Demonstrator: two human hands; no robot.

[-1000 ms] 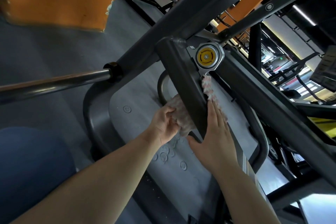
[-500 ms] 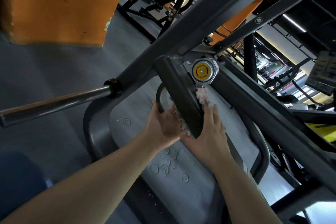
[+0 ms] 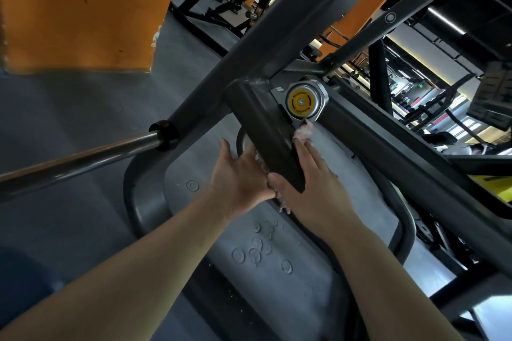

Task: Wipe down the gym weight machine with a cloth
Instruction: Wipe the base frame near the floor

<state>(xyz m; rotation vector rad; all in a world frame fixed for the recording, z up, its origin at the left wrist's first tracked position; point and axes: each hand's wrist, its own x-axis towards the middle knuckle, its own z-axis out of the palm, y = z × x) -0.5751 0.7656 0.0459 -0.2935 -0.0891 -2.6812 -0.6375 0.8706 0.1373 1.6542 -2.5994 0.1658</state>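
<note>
A short dark steel arm of the weight machine slants down from a pivot with a yellow cap. A pale pink fluffy cloth is wrapped around the back of this arm; only tufts show at its right edge and under its lower end. My left hand presses the cloth against the arm's left side. My right hand presses it flat against the right side, fingers pointing up toward the pivot. Most of the cloth is hidden behind the arm and my hands.
A chrome weight peg sticks out to the left from the long diagonal frame beam. Below lies a grey footplate inside a curved tube frame. An orange pillar stands at upper left; other machines fill the right.
Both hands have slid up the steel arm with the cloth toward the yellow pivot cap. Less cloth shows on the left side than a second ago.
</note>
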